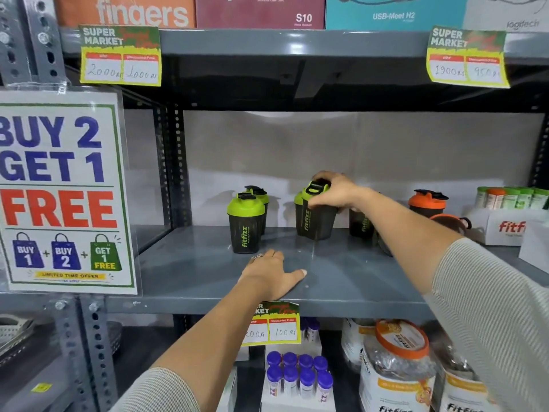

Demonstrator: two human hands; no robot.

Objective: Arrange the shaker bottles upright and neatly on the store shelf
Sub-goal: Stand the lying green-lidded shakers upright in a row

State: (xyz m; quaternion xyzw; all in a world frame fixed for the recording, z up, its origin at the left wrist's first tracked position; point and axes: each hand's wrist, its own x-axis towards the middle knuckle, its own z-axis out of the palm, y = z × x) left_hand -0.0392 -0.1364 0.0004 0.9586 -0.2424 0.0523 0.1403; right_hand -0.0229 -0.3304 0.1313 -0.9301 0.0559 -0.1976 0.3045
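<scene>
Right hand grips tilted smoky-plastic "fitfizz" shaker by its green lid; left hand flat, open on grey metal shelf.

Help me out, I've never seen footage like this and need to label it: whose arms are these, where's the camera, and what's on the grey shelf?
It is one picture from a camera worn on a person's head, looking forward and down, so both arms are theirs. The right hand grips the lid of a green-lidded shaker bottle, which is tilted. The left hand rests flat on the grey shelf, holding nothing. Two more green-lidded bottles stand upright to the left, an orange-lidded bottle to the right.
</scene>
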